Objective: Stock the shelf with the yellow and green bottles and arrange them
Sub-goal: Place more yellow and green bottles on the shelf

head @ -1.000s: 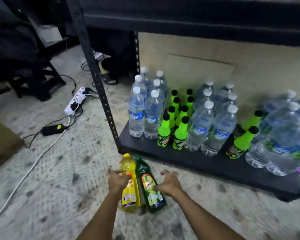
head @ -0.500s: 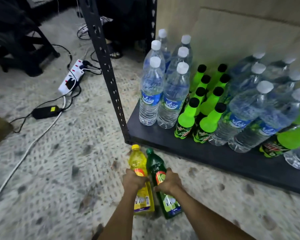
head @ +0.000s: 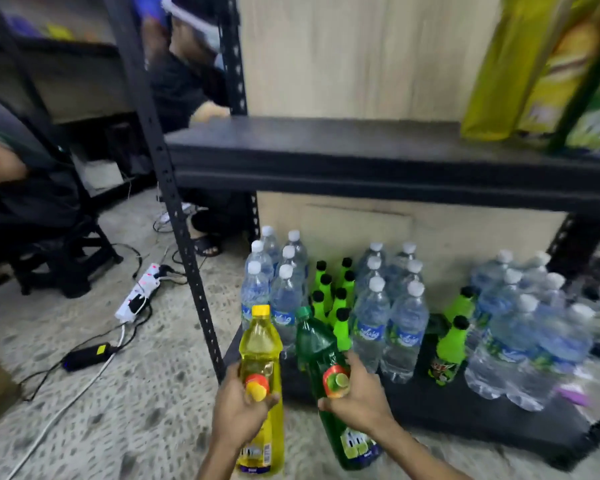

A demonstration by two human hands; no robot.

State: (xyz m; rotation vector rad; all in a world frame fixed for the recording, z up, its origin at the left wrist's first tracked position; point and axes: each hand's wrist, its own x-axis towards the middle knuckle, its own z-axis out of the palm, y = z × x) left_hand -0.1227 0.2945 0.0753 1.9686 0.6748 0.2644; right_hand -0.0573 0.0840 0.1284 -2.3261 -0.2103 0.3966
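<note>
Left hand (head: 238, 410) grips yellow bottle (head: 260, 344), right hand (head: 355, 401) grips green bottle (head: 317, 344) — both off the floor, neither on the shelf (head: 361, 157) yet; arranging remains.

You can read almost nothing here; blur smears the print.
- Water bottles (head: 369, 327): blue label bands with white script, letters not legible.
- Small neon-green bottle (head: 445, 358): red-and-white logo low on its label, unreadable.
- Yellow bottle (head: 258, 348): white barcode-like patch near the base, no words you can make out.
- Green bottle (head: 314, 344): white block lettering low on the label, too blurred.
- Yellow bags (head: 534, 64): print illegible.
</note>
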